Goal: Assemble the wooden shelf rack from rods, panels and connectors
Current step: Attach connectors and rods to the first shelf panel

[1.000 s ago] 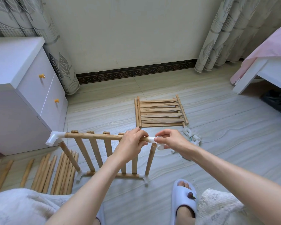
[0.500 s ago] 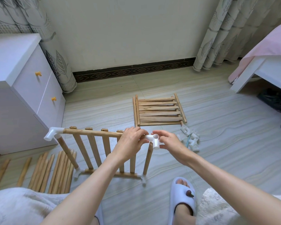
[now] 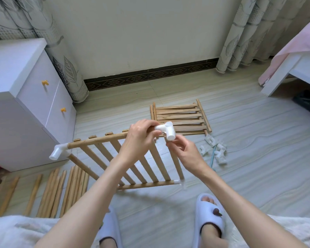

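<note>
A white cabinet (image 3: 21, 97) with amber knobs stands at the left, a pale striped floor (image 3: 249, 158) spreading beneath it. Held tilted above that floor, in the middle, is the slatted panel (image 3: 115, 158): round wooden rails joined by flat slats, its near rail low by the slippers, its far rail raised, apparently so the open end can take a fitting. A second panel (image 3: 181, 119) lies flat farther off, and a row of smooth loose rods (image 3: 61, 192) waits near left, seemingly laid out within reach. The left hand (image 3: 140, 140) wraps the far rail near its right end, steadying it. The right hand (image 3: 183, 151), fingers curled, pinches the lower barrel of a white plastic connector (image 3: 166, 132) sitting on that rail end, seemingly to seat or turn it. A matching connector (image 3: 58, 152) caps the rail's left end. A small heap of spare connectors (image 3: 214, 149), glossy and tubular, lies on the floor at right.
</note>
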